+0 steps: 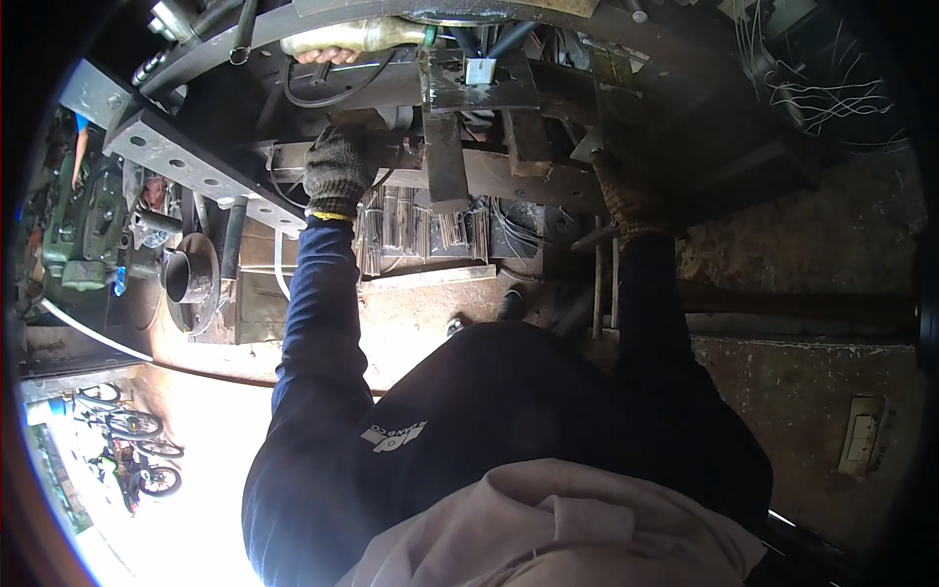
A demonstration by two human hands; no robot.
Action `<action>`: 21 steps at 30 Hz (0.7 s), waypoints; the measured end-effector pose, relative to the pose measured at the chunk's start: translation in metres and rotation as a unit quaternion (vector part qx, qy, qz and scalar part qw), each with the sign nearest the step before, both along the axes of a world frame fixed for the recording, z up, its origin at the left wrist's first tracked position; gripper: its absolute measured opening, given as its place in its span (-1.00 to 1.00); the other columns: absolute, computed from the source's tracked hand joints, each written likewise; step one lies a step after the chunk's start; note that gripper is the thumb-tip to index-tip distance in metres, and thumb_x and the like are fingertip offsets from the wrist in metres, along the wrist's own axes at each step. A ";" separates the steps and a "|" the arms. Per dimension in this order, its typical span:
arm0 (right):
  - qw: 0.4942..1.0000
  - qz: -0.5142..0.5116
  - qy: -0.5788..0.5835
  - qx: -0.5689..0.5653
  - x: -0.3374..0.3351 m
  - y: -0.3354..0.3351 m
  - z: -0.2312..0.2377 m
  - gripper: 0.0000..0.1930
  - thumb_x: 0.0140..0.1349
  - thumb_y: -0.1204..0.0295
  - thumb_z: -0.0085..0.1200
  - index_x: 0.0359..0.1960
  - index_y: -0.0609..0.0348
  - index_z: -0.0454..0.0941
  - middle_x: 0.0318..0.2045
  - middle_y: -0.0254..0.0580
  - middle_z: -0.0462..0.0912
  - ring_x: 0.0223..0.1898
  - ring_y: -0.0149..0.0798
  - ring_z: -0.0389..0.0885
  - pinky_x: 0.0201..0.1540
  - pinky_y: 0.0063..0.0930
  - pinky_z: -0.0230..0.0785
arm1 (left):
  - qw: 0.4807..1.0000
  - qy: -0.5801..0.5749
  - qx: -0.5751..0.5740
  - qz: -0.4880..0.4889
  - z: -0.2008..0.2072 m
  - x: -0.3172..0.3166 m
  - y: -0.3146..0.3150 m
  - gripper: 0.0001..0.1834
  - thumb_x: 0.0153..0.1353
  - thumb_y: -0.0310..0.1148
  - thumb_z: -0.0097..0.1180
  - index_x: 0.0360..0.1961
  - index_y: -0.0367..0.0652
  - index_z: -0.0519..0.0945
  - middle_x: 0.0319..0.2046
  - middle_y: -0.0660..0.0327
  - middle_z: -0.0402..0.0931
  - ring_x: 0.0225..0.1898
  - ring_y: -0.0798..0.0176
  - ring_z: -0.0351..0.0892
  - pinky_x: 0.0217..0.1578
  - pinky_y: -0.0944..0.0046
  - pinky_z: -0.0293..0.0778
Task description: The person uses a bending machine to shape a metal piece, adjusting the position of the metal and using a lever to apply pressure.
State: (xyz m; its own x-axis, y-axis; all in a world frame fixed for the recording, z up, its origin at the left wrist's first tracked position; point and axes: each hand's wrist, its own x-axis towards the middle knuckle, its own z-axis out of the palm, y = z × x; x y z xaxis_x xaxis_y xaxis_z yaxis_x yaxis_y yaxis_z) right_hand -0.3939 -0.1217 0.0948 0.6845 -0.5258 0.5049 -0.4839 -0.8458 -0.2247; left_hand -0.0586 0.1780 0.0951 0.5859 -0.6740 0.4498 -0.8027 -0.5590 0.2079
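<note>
My left hand (337, 171), in a grey knit glove with a yellow cuff, is at the near edge of a steel workbench frame (391, 164). Its fingers look curled round something dark that I cannot make out. My right hand (628, 196), in a brownish glove, reaches into shadow beside an angled metal plate (589, 145); its fingers are hard to see. Between the hands, flat steel bars (445, 161) hang down from a steel plate (484, 93). Beyond my left hand, another person's fingers (329, 56) support a cloudy bottle (357, 37) with a green cap.
Bundles of thin rods (396, 220) lie below the bench. To the left are a perforated steel beam (191, 161), a flanged pipe (186, 277) and green machinery (83, 220). Loose wires (812, 93) tangle at the far right. Bicycles (132, 426) stand at lower left.
</note>
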 end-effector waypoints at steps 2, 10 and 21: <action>1.000 -0.008 0.011 -0.010 -0.002 -0.008 -0.004 -0.38 0.35 0.03 0.14 0.39 -0.01 0.42 0.40 0.02 0.40 0.45 0.11 0.28 0.50 -0.02 0.10 | 1.000 -0.013 -0.025 -0.005 -0.007 0.007 -0.003 -0.58 0.23 0.01 0.14 -0.09 -0.05 0.73 -0.19 -0.03 0.70 -0.07 -0.14 0.67 -0.08 -0.10 0.55; 0.997 -0.030 0.022 0.070 -0.002 0.004 0.000 -0.41 0.40 -0.02 0.07 0.35 0.03 0.45 0.34 0.03 0.48 0.39 0.15 0.36 0.44 -0.03 0.18 | 1.000 0.007 0.002 0.018 -0.007 0.006 -0.003 -0.56 0.23 0.04 0.15 -0.10 -0.05 0.73 -0.19 -0.04 0.70 -0.07 -0.14 0.68 -0.08 -0.10 0.55; 1.000 -0.006 0.002 -0.010 -0.001 0.001 -0.001 -0.45 0.40 0.03 0.11 0.32 0.04 0.48 0.32 0.07 0.48 0.38 0.15 0.38 0.43 -0.03 0.21 | 1.000 0.003 -0.015 0.014 -0.011 0.008 -0.001 -0.52 0.19 0.05 0.22 -0.03 -0.05 0.74 -0.12 0.00 0.71 -0.02 -0.09 0.67 -0.02 -0.05 0.56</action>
